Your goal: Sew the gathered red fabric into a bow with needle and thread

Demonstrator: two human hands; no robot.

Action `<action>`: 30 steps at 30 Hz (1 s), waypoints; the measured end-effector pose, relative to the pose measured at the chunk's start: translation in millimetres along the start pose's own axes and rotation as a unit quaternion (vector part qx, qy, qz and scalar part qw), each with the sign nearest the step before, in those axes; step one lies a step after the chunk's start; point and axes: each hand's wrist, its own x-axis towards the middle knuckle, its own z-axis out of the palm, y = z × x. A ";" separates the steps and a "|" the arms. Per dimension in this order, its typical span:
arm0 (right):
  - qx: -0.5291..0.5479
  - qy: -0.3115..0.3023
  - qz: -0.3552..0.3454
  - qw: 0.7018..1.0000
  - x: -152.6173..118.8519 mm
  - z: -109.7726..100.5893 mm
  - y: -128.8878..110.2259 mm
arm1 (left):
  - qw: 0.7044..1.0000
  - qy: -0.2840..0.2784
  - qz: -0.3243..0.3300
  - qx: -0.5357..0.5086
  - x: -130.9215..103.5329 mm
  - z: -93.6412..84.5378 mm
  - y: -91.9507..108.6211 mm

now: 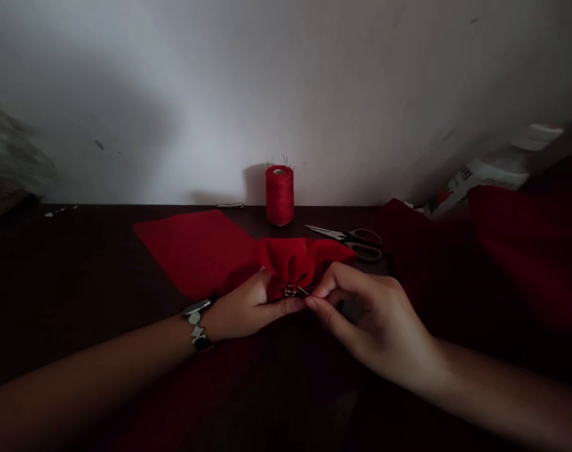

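My left hand is closed on a gathered piece of red cloth, its thumb lying along the near edge. By the thumb tip, a small shiny metal fitting sits against the cloth; its exact kind is too small to make out. My right hand pinches a thin sewing needle between thumb and forefinger, just right of the fitting. The two hands nearly meet there. Any thread on the needle is too dark to see.
Behind the hands stands a red thread spool with pins or needles stuck in its top. Scissors lie to its right. A flat red cloth piece lies left, more dark red fabric right, near a white bottle by the wall.
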 end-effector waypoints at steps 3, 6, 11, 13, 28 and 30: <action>0.011 -0.011 0.003 1.000 -1.5 2.3 1.1 | 1.000 0.008 0.009 0.018 -0.2 0.4 -0.6; 0.018 -0.016 0.013 1.000 -2.4 4.3 1.8 | 0.999 0.017 0.022 0.033 -1.1 1.3 -2.5; 0.026 -0.020 0.017 0.999 -2.4 5.5 1.7 | 0.995 0.040 0.024 0.088 -5.5 3.6 -6.7; 0.032 -0.022 0.014 0.999 -1.8 5.4 1.7 | 0.992 0.051 0.025 0.111 -7.4 4.6 -8.0; 0.124 -0.024 0.012 0.992 -6.0 13.3 6.7 | 0.985 0.081 0.021 0.154 -7.7 7.7 -4.7; 0.128 -0.025 0.020 0.991 -6.8 14.1 8.3 | 0.987 0.080 0.019 0.140 -6.8 7.7 -4.1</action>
